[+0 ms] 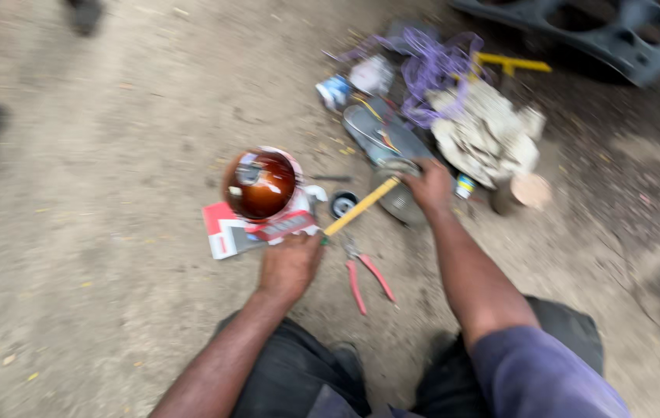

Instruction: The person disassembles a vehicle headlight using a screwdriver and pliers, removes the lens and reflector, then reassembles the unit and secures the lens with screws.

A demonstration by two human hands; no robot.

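A dirt ground (113,232) is being viewed from above, with blur softening much of the detail. At left of centre, a shiny brown dome-shaped lamp (259,184) is being steadied on a red and white box (229,232) by the left hand (290,265), its fingers curled closed on the box's near edge. Pink-handled pliers (367,280) are lying just beside that hand. Further right, a yellow-handled tool (361,207) is being gripped at its far end by the right hand (430,186), fingers wrapped around it, over a round metal part (400,203). Beyond, purple cord (430,66) and a crumpled rag (485,131) are being left piled.
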